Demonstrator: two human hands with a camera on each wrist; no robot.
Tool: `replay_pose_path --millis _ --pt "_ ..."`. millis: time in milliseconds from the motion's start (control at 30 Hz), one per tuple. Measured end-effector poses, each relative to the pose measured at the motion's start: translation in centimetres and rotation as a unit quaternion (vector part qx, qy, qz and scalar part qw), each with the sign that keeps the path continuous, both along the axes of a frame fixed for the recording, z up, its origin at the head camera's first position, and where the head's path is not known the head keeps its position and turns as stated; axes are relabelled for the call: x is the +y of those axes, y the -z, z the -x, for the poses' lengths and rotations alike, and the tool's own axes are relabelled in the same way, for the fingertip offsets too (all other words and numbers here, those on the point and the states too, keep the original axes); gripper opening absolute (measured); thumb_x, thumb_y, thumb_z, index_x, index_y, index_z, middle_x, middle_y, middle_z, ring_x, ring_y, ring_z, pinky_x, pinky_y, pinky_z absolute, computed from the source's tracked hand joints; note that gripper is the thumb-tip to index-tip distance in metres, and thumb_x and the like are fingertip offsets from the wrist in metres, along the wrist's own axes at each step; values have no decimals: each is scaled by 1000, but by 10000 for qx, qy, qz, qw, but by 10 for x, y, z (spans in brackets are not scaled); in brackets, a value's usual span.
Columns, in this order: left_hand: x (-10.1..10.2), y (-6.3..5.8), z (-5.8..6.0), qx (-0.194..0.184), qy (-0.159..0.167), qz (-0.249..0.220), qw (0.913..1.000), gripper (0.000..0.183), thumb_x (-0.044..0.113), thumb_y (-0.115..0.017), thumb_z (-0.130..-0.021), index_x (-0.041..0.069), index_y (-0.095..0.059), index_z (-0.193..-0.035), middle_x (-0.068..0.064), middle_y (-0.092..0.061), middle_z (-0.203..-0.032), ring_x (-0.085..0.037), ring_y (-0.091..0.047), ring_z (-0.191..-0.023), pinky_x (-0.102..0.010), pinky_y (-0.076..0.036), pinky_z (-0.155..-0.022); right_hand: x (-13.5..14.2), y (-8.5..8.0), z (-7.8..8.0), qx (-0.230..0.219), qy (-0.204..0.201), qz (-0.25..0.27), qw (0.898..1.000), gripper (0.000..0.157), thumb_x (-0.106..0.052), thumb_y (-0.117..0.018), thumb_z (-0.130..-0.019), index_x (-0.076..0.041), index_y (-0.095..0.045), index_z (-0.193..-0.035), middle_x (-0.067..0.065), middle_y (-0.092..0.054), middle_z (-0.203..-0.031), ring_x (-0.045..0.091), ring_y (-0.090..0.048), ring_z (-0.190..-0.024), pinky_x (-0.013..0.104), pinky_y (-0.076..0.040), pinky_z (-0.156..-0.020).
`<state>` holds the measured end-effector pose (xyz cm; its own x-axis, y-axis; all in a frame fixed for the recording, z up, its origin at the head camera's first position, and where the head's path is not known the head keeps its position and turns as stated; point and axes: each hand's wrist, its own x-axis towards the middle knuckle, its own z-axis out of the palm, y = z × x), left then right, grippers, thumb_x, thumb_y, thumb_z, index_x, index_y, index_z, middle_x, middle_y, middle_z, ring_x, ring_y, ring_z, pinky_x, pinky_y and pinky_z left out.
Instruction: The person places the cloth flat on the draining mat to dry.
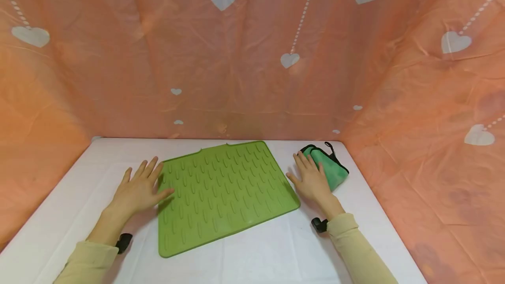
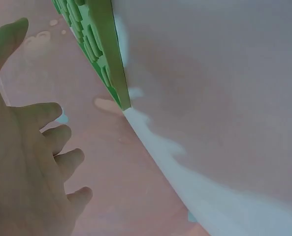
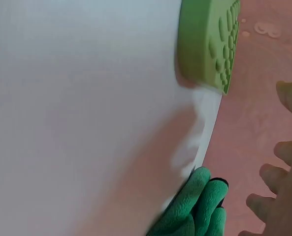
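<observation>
A green mat (image 1: 225, 187) with rows of raised ridges lies slightly turned on the white table. Over its left edge my left hand (image 1: 136, 192) hovers with spread fingers, holding nothing; the left wrist view shows this hand (image 2: 32, 162) apart from the mat (image 2: 117, 54). My right hand (image 1: 313, 183) is spread too and empty, between the mat's right edge and a folded green cloth (image 1: 335, 172) with black trim and a loop. It overlaps part of the cloth in the head view. In the right wrist view the hand (image 3: 283, 191) is raised above the cloth (image 3: 205, 201).
The white table (image 1: 260, 253) reaches back to an orange curtain (image 1: 252, 86) printed with pale hearts, which also hangs along both sides. A small black device (image 1: 124, 243) sits at the left wrist and another black device (image 1: 319, 225) at the right.
</observation>
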<state>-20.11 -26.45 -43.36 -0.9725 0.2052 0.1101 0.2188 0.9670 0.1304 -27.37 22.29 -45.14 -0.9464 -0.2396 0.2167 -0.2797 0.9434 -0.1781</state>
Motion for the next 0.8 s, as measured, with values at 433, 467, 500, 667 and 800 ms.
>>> replay_pose_path --millis 433,467,500,667,800 --pt "-4 6 -12 209 240 138 9994 96 69 -47 -86 2 -22 -150 -18 -16 -156 -46 -19 -137 -69 -9 -105 27 -8 23 78 1 -23 10000 72 -48 -50 -95 -15 -21 -152 9 -18 -157 38 -15 -142 65 -7 -109" --pt "-4 7 -13 194 264 138 9994 95 69 -47 -86 2 -22 -150 -18 -14 -156 -46 -19 -137 -69 -9 -105 29 -7 26 71 7 -72 9999 72 -48 -50 -95 -15 -21 -152 10 -18 -157 38 -15 -142 65 -7 -109" --pt "-4 8 -14 193 288 138 9993 95 69 -46 -86 2 -24 -149 -18 -14 -156 -46 -20 -137 -69 -10 -105 31 -7 28 64 7 -120 9999 72 -47 -50 -95 -15 -21 -152 10 -19 -157 37 -16 -142 64 -8 -109" --pt "-6 13 -21 150 395 148 9990 94 68 -49 -85 2 -28 -148 -16 -15 -157 -45 -22 -137 -68 -14 -104 37 -6 39 -34 -152 -356 9992 73 -48 -51 -94 -15 -22 -152 12 -21 -156 38 -20 -140 64 -14 -108" --pt "-8 17 -23 215 580 79 9981 91 65 -53 -85 1 -32 -146 -15 -18 -156 -44 -25 -136 -66 -16 -105 40 -6 50 -98 -239 -525 9983 73 -48 -51 -94 -14 -23 -152 13 -22 -155 40 -21 -139 64 -15 -108"
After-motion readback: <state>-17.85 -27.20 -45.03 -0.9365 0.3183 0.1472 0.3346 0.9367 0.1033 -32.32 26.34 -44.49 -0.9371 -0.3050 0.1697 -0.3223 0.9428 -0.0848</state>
